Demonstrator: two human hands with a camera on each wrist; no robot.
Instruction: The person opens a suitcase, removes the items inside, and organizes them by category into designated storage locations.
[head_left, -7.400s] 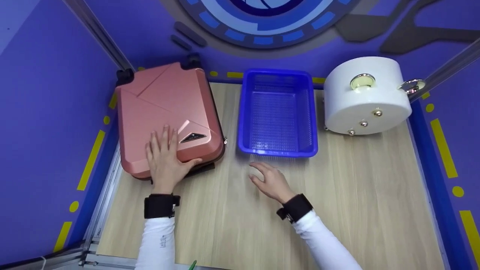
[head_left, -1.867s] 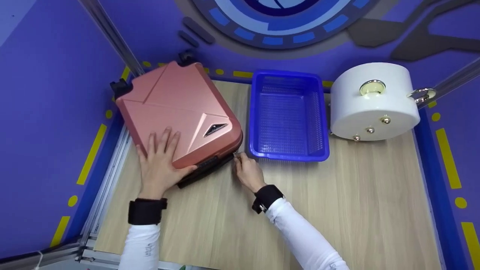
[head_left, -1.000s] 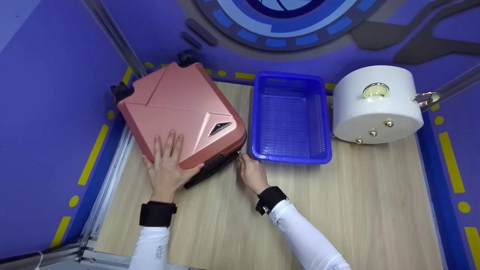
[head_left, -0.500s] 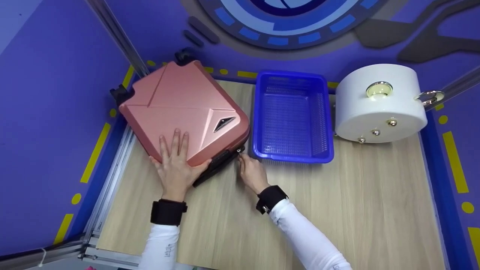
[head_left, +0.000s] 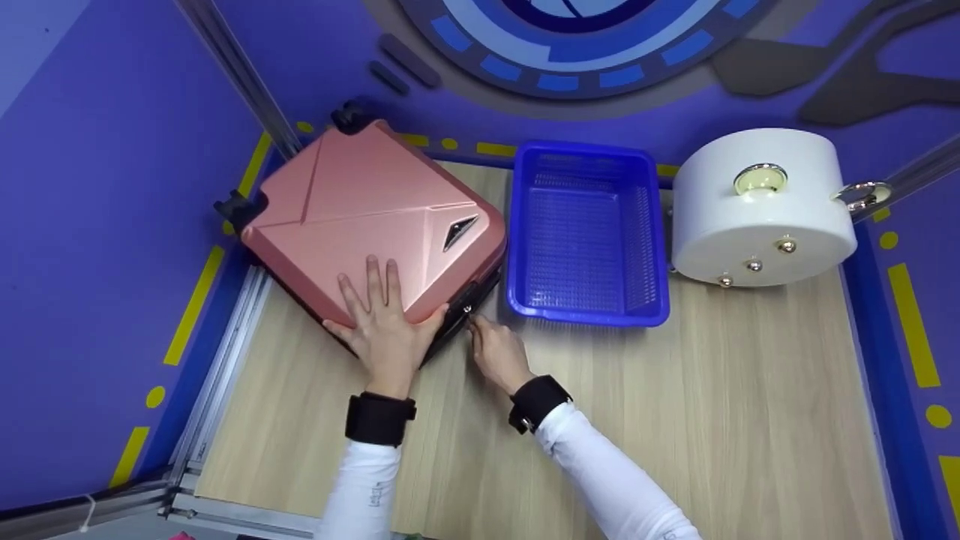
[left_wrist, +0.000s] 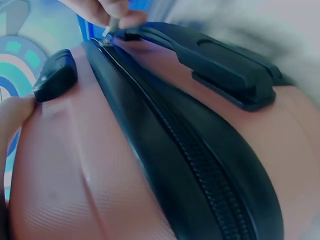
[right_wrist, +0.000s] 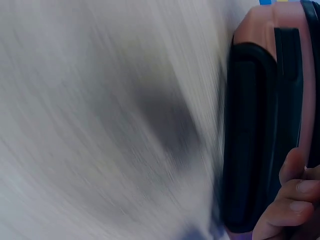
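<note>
A pink hard-shell suitcase (head_left: pixel 367 180) lies flat and turned at an angle on the left of the table. My left hand (head_left: pixel 386 330) rests on its near corner, fingers spread over the lid and thumb at the edge beside the black lock panel. At the suitcase's near right side, my right hand (head_left: pixel 501 352) pinches a metal zipper pull (left_wrist: pixel 111 29) between thumb and finger. In the left wrist view the black zipper (left_wrist: pixel 175 130) runs along the side, its teeth joined, from that pull. A black carry handle (left_wrist: pixel 225 60) sits beside it.
A blue plastic basket (head_left: pixel 589 311) stands close to the suitcase's right corner. Farther right is a white drum-shaped case (head_left: pixel 757 210) with metal rings and studs. Blue wall panels (head_left: pixel 112 225) enclose the wooden table (head_left: pixel 675 420) at the back and sides.
The suitcase has turned counter-clockwise, its handle side now facing lower right. My right hand, formerly free, has taken the zipper pull and lately drawn slightly left. My left hand has shifted right.
</note>
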